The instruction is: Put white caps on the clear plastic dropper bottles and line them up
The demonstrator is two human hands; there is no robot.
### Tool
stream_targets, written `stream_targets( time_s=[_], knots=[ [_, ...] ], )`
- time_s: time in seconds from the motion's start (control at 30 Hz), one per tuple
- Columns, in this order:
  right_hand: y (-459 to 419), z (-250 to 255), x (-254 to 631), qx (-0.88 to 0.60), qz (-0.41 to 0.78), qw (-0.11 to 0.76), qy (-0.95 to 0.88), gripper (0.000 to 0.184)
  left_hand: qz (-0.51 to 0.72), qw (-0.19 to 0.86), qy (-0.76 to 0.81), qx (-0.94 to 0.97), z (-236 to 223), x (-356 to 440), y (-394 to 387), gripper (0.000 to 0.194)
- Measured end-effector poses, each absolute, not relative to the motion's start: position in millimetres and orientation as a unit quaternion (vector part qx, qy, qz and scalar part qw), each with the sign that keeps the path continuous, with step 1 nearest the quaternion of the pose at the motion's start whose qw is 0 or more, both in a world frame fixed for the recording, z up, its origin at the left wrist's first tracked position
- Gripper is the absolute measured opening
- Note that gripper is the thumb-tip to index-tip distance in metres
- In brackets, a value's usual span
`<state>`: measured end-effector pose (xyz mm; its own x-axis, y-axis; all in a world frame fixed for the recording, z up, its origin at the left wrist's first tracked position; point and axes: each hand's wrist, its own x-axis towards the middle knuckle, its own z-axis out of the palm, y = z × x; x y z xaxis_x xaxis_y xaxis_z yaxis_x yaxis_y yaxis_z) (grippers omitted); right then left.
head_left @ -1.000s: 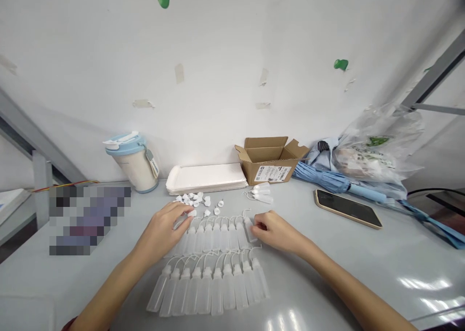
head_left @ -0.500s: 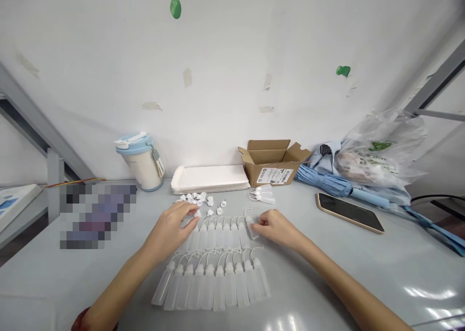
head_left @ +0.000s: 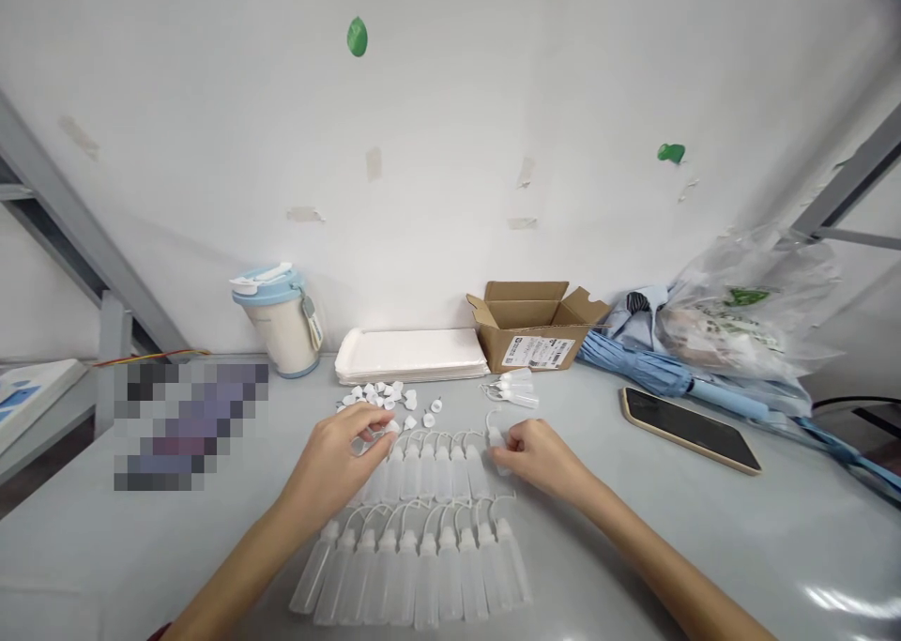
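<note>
My left hand (head_left: 334, 467) reaches over the left end of the upper row, a white cap (head_left: 392, 426) pinched between its thumb and index finger. To the right, my right hand (head_left: 539, 453) grips a small translucent squeeze bottle (head_left: 496, 433) with a thin strap at its neck; the fist covers part of it. Several matching bottles lie side by side in an upper row (head_left: 442, 472), partly behind my left hand. A lower row (head_left: 408, 580) of such bottles lies closer to me, their curved straps pointing away. Loose white caps (head_left: 384, 392) are scattered beyond my left fingers.
A few bottles (head_left: 517, 392) lie near an open cardboard box (head_left: 531, 348). White flat stack (head_left: 415, 352), tumbler (head_left: 282, 331) and wall stand behind. To the right are a phone (head_left: 690, 430), folded blue umbrella (head_left: 640, 364) and plastic bag (head_left: 746, 312). A pixelated item (head_left: 193, 425) lies left.
The view has shifted slightly. My right hand has drawn its bottle a little rightward, widening the gap from the upper row. My left hand keeps nearly the same place, still with the cap.
</note>
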<state>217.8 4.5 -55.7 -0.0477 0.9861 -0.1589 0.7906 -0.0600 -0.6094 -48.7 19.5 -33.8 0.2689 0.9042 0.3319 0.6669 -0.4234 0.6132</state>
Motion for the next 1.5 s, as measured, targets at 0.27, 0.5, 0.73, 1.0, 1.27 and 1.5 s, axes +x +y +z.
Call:
stream_targets(
  time_s=[0.27,0.5,0.73,1.0,1.27,1.5],
  knots=[
    [0,-48,214,-0.640,0.266,0.288,-0.661,0.020,0.345,0.353,0.487,0.720,-26,-42,10,0.017],
    [-23,-35,196,-0.538,0.369,0.357,-0.669,0.018,0.351,0.459,0.450,0.681,-30,-29,4,0.022],
    [-35,-29,186,-0.414,0.603,0.363,-0.576,0.034,0.343,0.546,0.410,0.645,-27,-25,1,0.025],
    [-33,-43,185,-0.378,0.642,0.351,-0.567,0.039,0.342,0.491,0.384,0.703,-20,-26,-6,0.021],
    [-32,-50,179,-0.408,0.632,0.370,-0.545,0.050,0.342,0.413,0.394,0.747,-23,-18,-12,0.014],
    [-36,-46,175,-0.415,0.674,0.376,-0.482,0.053,0.378,0.488,0.362,0.699,-27,-14,-12,0.012]
  ],
)
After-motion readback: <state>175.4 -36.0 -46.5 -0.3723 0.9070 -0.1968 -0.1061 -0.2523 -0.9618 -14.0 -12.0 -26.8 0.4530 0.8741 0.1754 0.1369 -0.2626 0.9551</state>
